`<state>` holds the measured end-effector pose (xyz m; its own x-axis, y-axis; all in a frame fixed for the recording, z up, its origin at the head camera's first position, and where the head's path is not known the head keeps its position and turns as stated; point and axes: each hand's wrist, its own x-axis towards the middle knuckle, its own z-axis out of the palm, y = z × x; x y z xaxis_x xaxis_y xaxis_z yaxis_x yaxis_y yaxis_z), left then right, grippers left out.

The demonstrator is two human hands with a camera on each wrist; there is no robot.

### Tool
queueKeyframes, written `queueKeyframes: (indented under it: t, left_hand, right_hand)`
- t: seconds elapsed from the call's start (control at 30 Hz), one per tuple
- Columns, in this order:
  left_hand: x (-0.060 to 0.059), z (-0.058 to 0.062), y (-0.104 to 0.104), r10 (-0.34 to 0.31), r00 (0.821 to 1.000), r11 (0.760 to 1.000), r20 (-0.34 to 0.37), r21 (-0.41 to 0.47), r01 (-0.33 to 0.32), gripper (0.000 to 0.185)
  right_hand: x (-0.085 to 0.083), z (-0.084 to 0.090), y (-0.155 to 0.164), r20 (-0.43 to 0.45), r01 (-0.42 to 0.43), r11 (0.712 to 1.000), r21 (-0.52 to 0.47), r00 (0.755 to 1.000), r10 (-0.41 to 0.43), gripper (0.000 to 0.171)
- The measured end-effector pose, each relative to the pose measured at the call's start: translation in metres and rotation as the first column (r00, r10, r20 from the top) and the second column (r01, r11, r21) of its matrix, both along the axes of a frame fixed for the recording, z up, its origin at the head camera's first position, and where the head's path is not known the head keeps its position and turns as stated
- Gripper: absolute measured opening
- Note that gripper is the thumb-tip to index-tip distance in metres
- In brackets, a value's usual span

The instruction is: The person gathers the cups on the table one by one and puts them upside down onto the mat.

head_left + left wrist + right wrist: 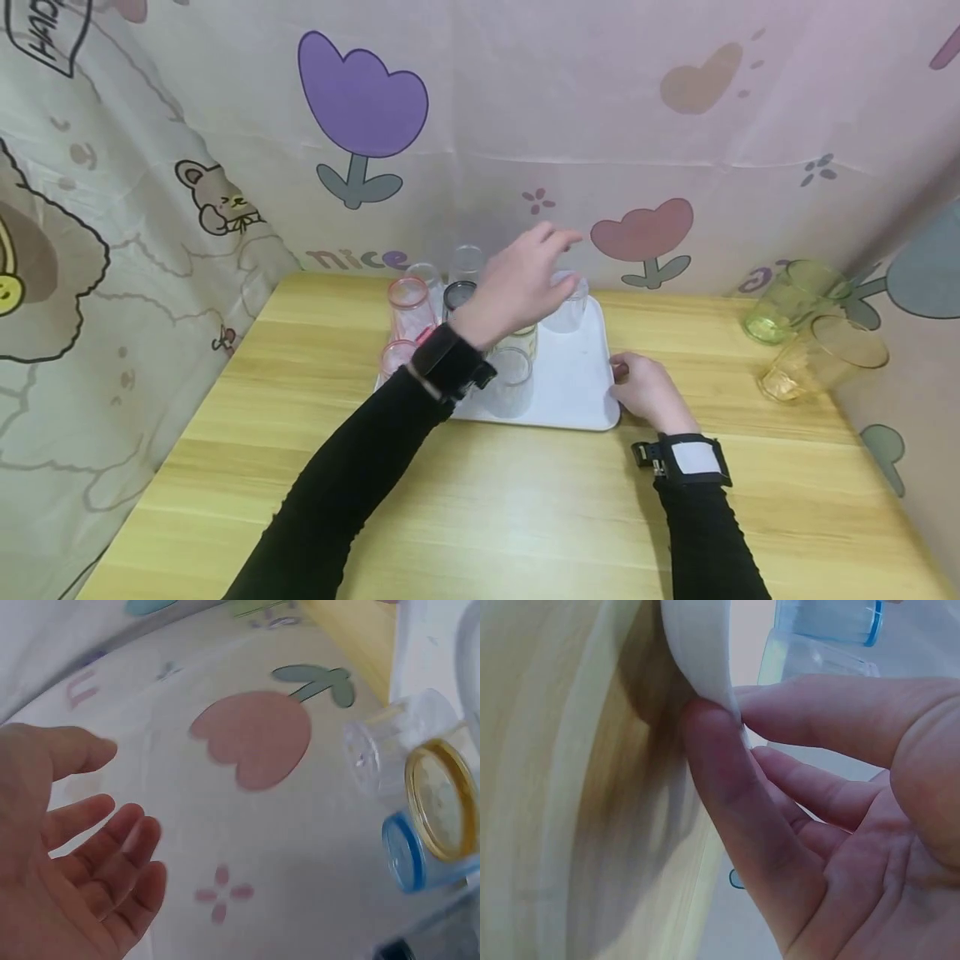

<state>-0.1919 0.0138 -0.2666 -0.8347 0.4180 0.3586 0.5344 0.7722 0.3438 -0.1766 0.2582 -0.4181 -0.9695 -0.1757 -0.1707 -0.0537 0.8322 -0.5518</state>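
Observation:
A white tray (577, 383) bears several glasses: two pink-rimmed ones, one a pink-rimmed glass (409, 302), a black-rimmed glass (459, 293), a clear glass (512, 392) in front and another clear glass (567, 315) at the back right. Above them my left hand (521, 287) hovers with nothing in it, its fingers loosely bent in the left wrist view. That view also shows a yellow-rimmed glass (442, 801) beside a blue-rimmed glass (403, 852). My right hand (651, 390) pinches the tray's right edge between thumb and finger, seen closely at the tray rim (705, 652).
On the right of the wooden table (540, 508) stand a green glass (787, 304) and an amber glass (813, 362), apart from the tray. A printed cloth (517, 100) hangs close behind the table's back edge, and another hangs along the left.

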Motion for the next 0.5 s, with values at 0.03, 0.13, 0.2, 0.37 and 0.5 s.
queueKeyframes:
  t: [0.03,0.13,0.2,0.37,0.5]
  left_hand:
    - [0.004,-0.002,-0.008,-0.004,1.000,0.999,-0.024,0.054,0.005,0.049]
    - [0.015,-0.009,-0.033,0.017,0.996,0.981,-0.083,0.196,-0.001,0.041]
    - [0.022,-0.014,-0.049,0.038,0.994,0.959,-0.101,0.284,-0.007,0.037]
    - [0.038,-0.026,-0.084,0.132,0.988,0.894,-0.085,0.440,-0.081,0.032]
    - [0.052,-0.041,-0.115,0.219,0.974,0.825,-0.064,0.545,-0.150,0.031]
  right_hand:
    - [0.000,-0.001,0.000,0.002,0.002,1.000,0.000,1.000,-0.002,0.055]
    - [0.000,-0.001,0.000,0.013,0.012,1.000,-0.004,1.000,-0.012,0.055]
    - [0.001,-0.001,0.000,0.015,0.018,1.000,-0.005,1.000,-0.018,0.055]
    - [0.002,0.001,-0.001,0.015,0.021,1.000,-0.007,1.000,-0.021,0.053]
    - [0.004,0.003,0.000,0.017,0.025,1.000,-0.011,1.000,-0.025,0.053]
